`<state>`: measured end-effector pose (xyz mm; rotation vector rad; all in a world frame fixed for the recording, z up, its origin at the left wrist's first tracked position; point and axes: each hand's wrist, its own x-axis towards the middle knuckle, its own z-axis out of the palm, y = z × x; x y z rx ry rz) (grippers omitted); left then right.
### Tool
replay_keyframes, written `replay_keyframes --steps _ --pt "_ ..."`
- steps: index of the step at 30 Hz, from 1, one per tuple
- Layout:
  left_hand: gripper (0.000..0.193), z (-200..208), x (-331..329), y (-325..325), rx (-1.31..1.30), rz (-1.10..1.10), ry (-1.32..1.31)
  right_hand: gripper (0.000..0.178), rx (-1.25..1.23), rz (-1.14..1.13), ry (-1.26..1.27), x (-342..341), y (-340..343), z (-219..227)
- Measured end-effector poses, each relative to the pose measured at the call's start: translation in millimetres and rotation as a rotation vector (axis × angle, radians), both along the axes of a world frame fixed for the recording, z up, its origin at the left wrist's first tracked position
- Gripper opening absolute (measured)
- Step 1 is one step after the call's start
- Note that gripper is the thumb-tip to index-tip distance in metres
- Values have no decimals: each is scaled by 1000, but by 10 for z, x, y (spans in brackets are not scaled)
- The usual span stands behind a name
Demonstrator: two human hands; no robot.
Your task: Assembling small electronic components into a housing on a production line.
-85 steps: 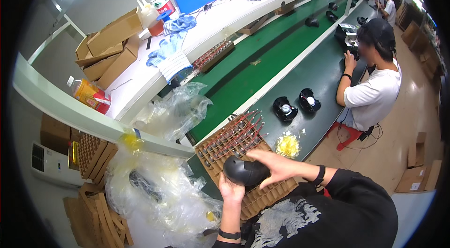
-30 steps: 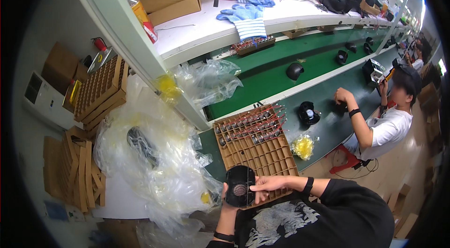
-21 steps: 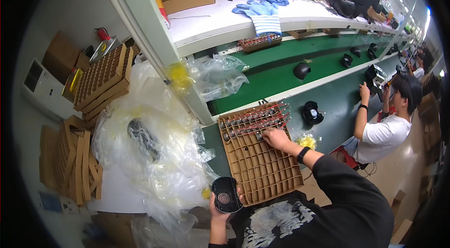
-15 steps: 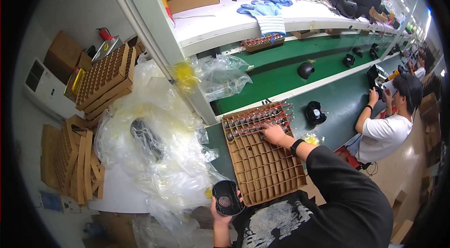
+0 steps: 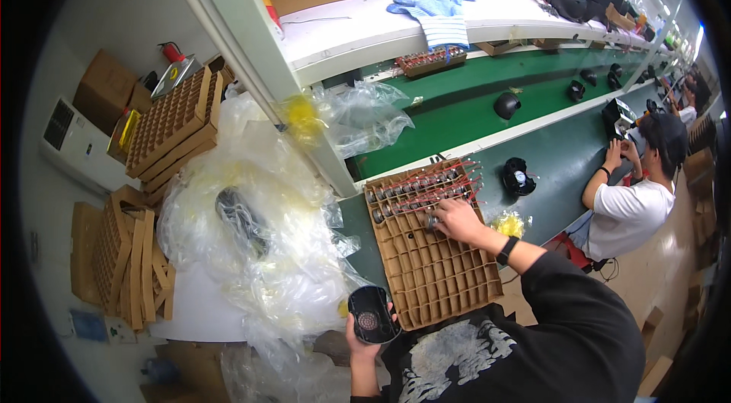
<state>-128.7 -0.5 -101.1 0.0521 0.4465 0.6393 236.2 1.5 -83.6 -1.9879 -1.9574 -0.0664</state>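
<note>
My left hand (image 5: 359, 342) is closed round a black plastic shell (image 5: 370, 317), a hollow oblong housing with a round perforated grille inside. It is held in front of the near left corner of a divided cardboard tray (image 5: 438, 281). Over that tray, my right hand (image 5: 460, 222) pinches a small round metallic part (image 5: 432, 221) at its fingertips. Similar round parts with red wires (image 5: 417, 191) fill the far rows of the tray. The nearer compartments show bare cardboard. My fingers partly hide the held part.
Crumpled clear plastic bags (image 5: 266, 266) pile up left of the tray. A black round housing (image 5: 519, 177) and a yellow bundle (image 5: 510, 223) lie to its right. Beyond runs a green conveyor (image 5: 449, 114) carrying dark housings. A co-worker (image 5: 636, 190) sits at the right.
My right hand has risen slightly and shifted right and nearer, and a round part now shows at its fingertips. My left hand still holds the black shell. Dark housings on the conveyor have shifted right.
</note>
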Motion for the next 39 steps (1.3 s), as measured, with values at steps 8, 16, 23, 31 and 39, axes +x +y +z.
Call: replay_keyframes --steps 8,16,23,31,39 --pt "72 110 373 89 -19 -123 -52 24 -132 -118 659 -410 -930 -474" --pt "77 378 739 163 60 -232 -76 54 -90 -16 317 -341 -1156 -357" --pt "78 495 952 66 32 -289 -178 51 -188 12 293 -397 -1042 -615" --pt "78 886 1037 99 185 -236 -84 40 288 -23 756 -497 -1117 1360" --pt "71 785 1169 119 423 -352 65 42 159 249 464 -734 -995 1858"
